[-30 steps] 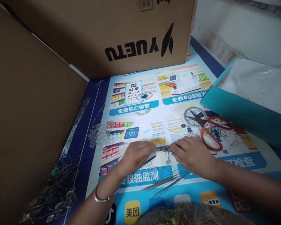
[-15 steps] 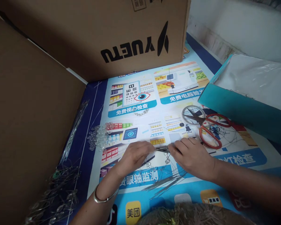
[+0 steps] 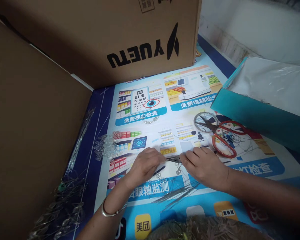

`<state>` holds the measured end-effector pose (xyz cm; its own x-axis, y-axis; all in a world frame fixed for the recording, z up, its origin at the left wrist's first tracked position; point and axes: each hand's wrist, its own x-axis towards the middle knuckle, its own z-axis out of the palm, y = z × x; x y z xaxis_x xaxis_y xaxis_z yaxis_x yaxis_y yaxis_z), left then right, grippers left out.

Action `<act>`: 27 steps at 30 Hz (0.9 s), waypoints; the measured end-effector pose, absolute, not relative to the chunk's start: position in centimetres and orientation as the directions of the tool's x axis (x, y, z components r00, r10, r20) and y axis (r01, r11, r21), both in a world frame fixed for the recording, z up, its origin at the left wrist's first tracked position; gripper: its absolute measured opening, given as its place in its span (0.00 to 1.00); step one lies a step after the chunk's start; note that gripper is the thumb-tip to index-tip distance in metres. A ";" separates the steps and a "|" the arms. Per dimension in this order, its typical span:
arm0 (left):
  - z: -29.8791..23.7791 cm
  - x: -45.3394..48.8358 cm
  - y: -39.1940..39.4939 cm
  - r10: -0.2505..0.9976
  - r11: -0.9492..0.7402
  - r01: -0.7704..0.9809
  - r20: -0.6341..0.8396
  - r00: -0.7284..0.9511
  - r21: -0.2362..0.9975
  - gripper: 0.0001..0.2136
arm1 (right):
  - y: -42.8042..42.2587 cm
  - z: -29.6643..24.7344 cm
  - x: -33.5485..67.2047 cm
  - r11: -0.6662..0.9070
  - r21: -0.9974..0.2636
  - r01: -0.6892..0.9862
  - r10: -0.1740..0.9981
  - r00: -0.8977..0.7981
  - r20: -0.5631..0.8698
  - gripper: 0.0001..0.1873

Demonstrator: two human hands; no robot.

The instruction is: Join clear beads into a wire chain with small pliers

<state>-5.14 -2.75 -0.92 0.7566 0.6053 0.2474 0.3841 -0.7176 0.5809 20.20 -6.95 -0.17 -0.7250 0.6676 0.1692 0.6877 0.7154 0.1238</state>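
Observation:
My right hand (image 3: 206, 166) is wrapped round small pliers (image 3: 175, 160), whose dark jaws point left. My left hand (image 3: 146, 165) is closed in a pinch at the tip of the jaws, gripping a thin wire that its fingers mostly hide. Clear beads (image 3: 178, 172) hang just below the pliers and below the left fingertips. Under both hands lies a loose bundle of cut wires (image 3: 176, 193) on the printed sheet. A short curved string of clear beads (image 3: 150, 120) rests farther up the sheet.
To the left is a heap of clear beads (image 3: 106, 146), with long wires (image 3: 81, 140) and beaded wire pieces (image 3: 65, 213) beyond. Red-handled scissors (image 3: 223, 150) lie partly on a wire coil (image 3: 198, 128) at right. A teal box (image 3: 260, 116) and tall cardboard boxes (image 3: 140, 30) border the space.

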 end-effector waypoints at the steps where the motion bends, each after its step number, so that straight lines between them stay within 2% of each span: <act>1: -0.9 -5.1 -2.8 0.611 -0.716 0.395 0.243 0.753 0.576 0.08 | -7.0 -0.2 20.2 0.715 0.120 0.688 0.668 -0.724 0.169 0.15; 9: -1.2 -5.2 -2.9 0.633 -0.675 0.378 0.235 0.738 0.634 0.10 | -7.1 -0.3 20.2 0.702 0.105 0.704 0.685 -0.708 0.169 0.14; 18: -1.0 -5.0 -2.9 0.644 -0.670 0.367 0.258 0.720 0.645 0.11 | -7.1 -0.2 20.1 0.710 0.119 0.694 0.679 -0.719 0.146 0.15; 27: -1.2 -4.9 -3.0 0.701 -0.606 0.384 0.239 0.672 0.697 0.06 | -7.1 -0.3 20.1 0.696 0.086 0.713 0.697 -0.699 0.162 0.14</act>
